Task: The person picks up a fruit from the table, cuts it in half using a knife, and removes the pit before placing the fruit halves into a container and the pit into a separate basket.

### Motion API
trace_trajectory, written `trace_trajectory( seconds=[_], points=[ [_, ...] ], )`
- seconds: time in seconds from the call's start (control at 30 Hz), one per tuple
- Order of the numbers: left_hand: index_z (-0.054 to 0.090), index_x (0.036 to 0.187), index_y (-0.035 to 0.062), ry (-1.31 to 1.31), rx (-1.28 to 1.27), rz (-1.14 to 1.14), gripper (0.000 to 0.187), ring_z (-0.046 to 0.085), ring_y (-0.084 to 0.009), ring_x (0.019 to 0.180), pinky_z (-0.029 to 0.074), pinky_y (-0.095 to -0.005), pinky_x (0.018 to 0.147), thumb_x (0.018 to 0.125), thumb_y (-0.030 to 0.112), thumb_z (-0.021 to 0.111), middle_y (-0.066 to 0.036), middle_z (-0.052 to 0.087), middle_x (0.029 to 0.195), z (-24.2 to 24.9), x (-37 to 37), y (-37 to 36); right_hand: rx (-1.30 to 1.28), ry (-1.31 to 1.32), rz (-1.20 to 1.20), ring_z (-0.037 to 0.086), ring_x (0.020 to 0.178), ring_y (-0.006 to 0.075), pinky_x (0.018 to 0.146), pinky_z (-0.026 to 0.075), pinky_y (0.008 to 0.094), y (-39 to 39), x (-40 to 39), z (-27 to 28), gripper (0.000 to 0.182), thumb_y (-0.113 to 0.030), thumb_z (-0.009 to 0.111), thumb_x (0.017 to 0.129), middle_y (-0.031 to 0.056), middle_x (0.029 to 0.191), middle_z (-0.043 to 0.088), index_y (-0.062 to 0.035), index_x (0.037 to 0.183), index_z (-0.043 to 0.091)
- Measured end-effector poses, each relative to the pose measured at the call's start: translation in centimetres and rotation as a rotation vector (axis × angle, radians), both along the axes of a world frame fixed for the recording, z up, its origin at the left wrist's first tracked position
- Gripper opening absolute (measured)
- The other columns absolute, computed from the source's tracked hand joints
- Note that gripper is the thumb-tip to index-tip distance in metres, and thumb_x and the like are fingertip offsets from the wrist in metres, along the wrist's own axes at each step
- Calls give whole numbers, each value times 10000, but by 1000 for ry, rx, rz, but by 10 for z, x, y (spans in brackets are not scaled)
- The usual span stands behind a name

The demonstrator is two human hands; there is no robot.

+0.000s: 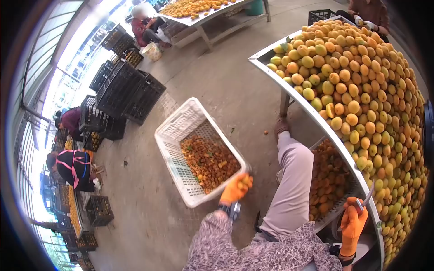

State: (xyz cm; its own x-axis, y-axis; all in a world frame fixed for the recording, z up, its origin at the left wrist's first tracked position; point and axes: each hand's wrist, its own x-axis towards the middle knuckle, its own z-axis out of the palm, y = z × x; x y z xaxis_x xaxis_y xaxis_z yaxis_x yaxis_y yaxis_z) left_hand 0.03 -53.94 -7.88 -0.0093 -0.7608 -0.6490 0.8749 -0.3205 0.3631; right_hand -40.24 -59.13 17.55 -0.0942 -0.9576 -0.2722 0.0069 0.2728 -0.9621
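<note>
My left hand [236, 188], in an orange glove, is at the near right rim of a white plastic basket [183, 183]. Its fingers are curled, with yellowish patches at the tips that I cannot make out clearly. Small brown-orange pieces [210, 162], perhaps fruit pits, lie in the basket. My right hand [354, 226], also orange-gloved, grips a knife with a curved metal blade [370, 194] at the table's edge. Beside it, a metal-rimmed table [332, 128] bears a heap of yellow-orange and greenish apricots [352, 90].
Under the table, by my leg [289, 180], stands a container of orange fruit pieces [327, 174]. Black crates [131, 92] are stacked at the left. People work at the left [74, 167], far back [143, 29] and across the table [373, 13]. Another fruit table [196, 18] stands behind.
</note>
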Motion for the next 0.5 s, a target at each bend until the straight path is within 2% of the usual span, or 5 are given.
trace_trajectory(
  seconds=[0.33, 0.37, 0.4, 0.47, 0.5],
  points=[
    [356, 1416, 130, -471, -280, 183, 639, 658, -256, 720, 526, -348, 566, 863, 174, 672, -134, 657, 937, 55, 20, -139, 19, -31, -75, 413, 354, 82, 321, 292, 215, 3, 3, -5, 209, -40, 543, 833, 117, 816, 600, 35, 1020, 600],
    [369, 1385, 103, -618, -236, 188, 601, 660, -270, 749, 549, -383, 588, 864, 144, 666, -162, 644, 973, 83, 21, -118, 67, -5, -127, 400, 356, 72, 324, 285, 214, 3, 9, 4, 179, -29, 572, 831, 75, 736, 594, 19, 998, 616],
    [379, 1347, 74, -1511, -535, -3, 557, 654, -271, 766, 556, -391, 594, 865, 101, 657, -178, 624, 1012, 49, 46, -100, 76, -14, -99, 405, 366, 64, 331, 284, 219, 1, 8, 5, 151, -22, 614, 826, 26, 650, 574, 5, 973, 640],
    [422, 1276, 86, -976, -92, 211, 376, 628, -244, 802, 544, -396, 606, 941, 221, 528, -171, 611, 1059, 20, 79, -59, 134, -39, -124, 467, 465, 42, 404, 339, 199, -1, 14, 23, 177, -23, 669, 809, 4, 666, 608, 2, 984, 681],
    [566, 1134, 85, -547, -50, 212, 463, 511, -152, 667, 465, -370, 715, 918, 486, 480, 8, 510, 743, -1, 112, -30, 146, -44, -83, 481, 525, 31, 462, 365, 190, 3, 9, 17, 188, -39, 685, 816, -11, 718, 625, -6, 1002, 691]
  ],
)
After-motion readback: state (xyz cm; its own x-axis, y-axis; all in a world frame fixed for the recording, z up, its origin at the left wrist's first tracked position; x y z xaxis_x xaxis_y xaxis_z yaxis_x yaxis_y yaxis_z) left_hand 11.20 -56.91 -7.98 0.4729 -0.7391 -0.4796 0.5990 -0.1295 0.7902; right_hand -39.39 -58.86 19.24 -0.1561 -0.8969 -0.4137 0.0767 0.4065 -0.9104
